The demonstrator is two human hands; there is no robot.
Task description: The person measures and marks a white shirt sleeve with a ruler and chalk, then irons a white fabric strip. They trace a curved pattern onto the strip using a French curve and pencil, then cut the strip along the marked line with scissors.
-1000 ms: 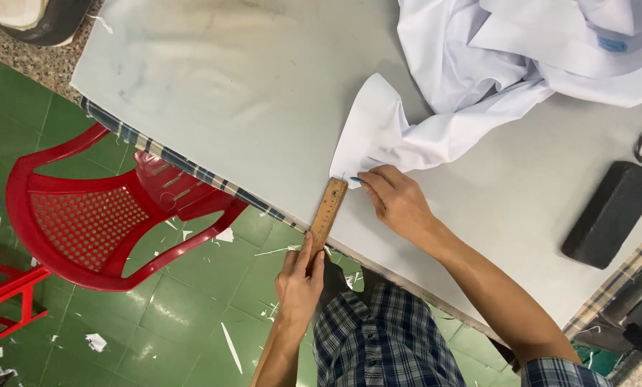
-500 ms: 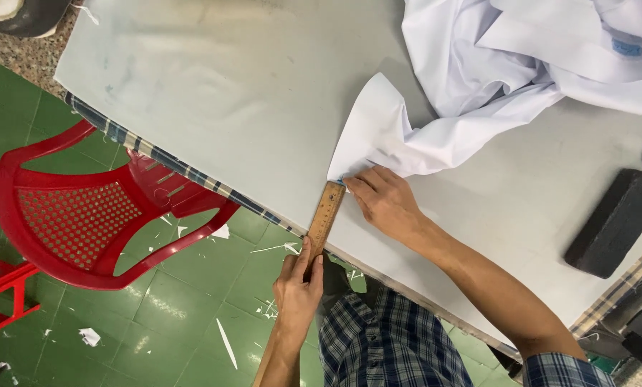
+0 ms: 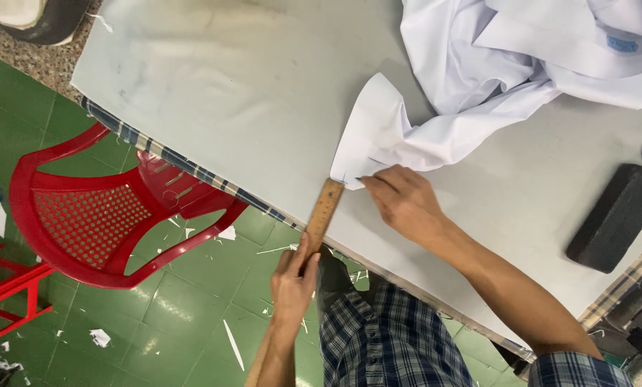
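**Inspector:** Start with the item under the hands.

**Assistant:** A wooden ruler lies across the near edge of the grey table. Its upper end rests on the tabletop, touching the pointed corner of the white garment; its lower end hangs out past the edge over the floor.

**Inspector:** Left hand?

**Assistant:** The left hand is closed around the ruler's lower end, thumb and fingers pinching it from both sides, below the table edge.

**Inspector:** Right hand?

**Assistant:** The right hand lies on the tabletop just beside the ruler's upper end, fingers curled narrow with the tips pressed at the garment's corner. A small dark tip shows at the fingertips (too small to tell what it is), so whether it holds a tool I cannot tell.

**Inspector:** Surroundings?

**Assistant:** The rest of the garment is heaped in loose folds at the table's far right. A black rectangular block sits on the table to the right, well apart from the hands. A red plastic chair stands on the green tiled floor to the left, near the table's checked edging, with white scraps scattered about.
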